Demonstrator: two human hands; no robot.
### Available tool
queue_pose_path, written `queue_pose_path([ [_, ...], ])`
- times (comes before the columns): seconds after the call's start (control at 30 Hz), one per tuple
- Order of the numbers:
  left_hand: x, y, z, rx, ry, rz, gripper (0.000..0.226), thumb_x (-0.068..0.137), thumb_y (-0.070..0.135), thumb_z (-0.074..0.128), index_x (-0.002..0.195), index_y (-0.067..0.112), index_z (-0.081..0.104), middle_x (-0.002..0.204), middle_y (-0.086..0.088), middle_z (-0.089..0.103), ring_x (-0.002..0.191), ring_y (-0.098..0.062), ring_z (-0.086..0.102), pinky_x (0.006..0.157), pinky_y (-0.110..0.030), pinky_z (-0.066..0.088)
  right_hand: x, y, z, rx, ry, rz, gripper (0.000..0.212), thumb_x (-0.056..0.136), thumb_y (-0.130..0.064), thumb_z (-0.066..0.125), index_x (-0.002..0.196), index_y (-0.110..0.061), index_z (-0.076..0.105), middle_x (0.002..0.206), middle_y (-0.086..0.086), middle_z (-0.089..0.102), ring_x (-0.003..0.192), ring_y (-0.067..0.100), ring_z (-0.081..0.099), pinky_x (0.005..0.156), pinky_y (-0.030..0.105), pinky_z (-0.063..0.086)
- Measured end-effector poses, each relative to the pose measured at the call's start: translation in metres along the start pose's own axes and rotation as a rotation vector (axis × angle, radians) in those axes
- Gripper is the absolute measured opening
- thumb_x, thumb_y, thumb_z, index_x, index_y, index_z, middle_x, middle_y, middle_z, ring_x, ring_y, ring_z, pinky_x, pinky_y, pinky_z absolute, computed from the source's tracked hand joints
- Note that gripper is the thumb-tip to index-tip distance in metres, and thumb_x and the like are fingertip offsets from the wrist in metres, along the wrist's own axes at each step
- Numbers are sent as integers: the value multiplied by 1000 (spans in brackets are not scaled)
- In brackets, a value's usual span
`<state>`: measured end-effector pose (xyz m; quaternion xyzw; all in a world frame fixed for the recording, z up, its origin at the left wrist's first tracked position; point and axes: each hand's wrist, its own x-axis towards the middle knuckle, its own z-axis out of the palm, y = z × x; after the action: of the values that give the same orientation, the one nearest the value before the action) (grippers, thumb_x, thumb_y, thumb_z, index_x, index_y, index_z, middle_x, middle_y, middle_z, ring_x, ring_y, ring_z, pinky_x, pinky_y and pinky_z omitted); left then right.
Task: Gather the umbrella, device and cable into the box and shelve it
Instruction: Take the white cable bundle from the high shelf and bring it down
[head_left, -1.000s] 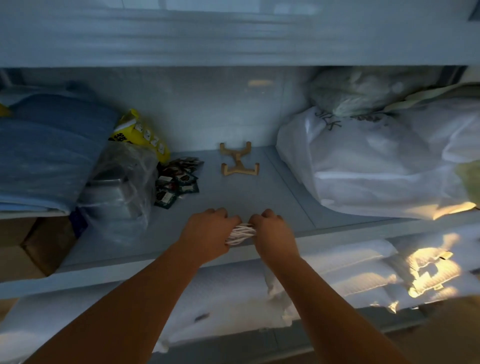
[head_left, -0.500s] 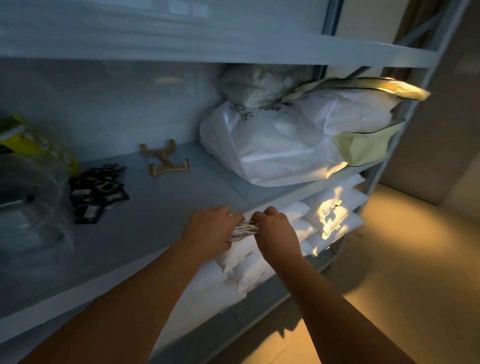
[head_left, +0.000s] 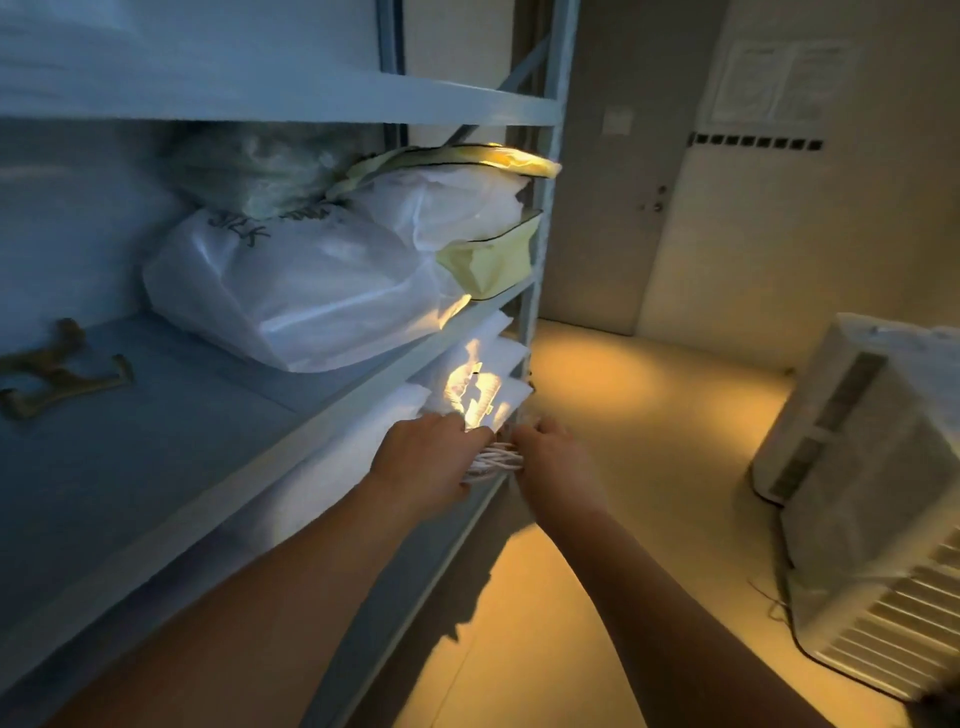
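A coiled white cable (head_left: 493, 463) is held between both hands, in front of the right end of the blue shelf unit. My left hand (head_left: 426, 460) grips one end of the coil and my right hand (head_left: 553, 465) grips the other, knuckles up. Only a short stretch of cable strands shows between them. No umbrella, device or box is in view.
The blue shelf (head_left: 171, 441) carries a wooden stand (head_left: 57, 374) and white plastic bags (head_left: 291, 291); folded white bedding (head_left: 467, 384) fills the shelf below. A white appliance (head_left: 872, 493) stands on the floor at right. A closed door (head_left: 608, 182) lies beyond open floor.
The view has swung right, away from the shelf toward the floor and the white appliance. Both hands keep hold of the coiled cable and have moved right, past the shelf's end.
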<state>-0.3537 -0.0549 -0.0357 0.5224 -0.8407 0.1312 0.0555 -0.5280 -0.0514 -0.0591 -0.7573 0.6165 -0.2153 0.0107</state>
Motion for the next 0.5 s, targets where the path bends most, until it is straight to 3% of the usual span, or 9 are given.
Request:
queue_pose_path([
  [0.23,57,120,-10,-102,53,211,51,76,35,73,123,34,56,108,-2,60,98,-28,60,65,-33,41,-51,113,-48,-76,74,191,19,89,-15,57,104,-24,66,102,6,57,94,32,58,73,35,47],
  [0.4,82,231,-19,-154,34,350,56,77,33,73,129,37,52,113,2,60,105,-26,59,77,-37,50,-119,196,-88,-84,152,364,17,92,-17,56,103,-28,64,102,2,55,94,26,55,68,33,47],
  [0.5,92,305,-30,-165,36,436,55,78,34,70,129,38,51,111,3,59,103,-26,58,78,-37,50,-165,246,-119,-98,176,432,19,91,-16,60,106,-27,65,104,1,57,95,25,58,72,33,52],
])
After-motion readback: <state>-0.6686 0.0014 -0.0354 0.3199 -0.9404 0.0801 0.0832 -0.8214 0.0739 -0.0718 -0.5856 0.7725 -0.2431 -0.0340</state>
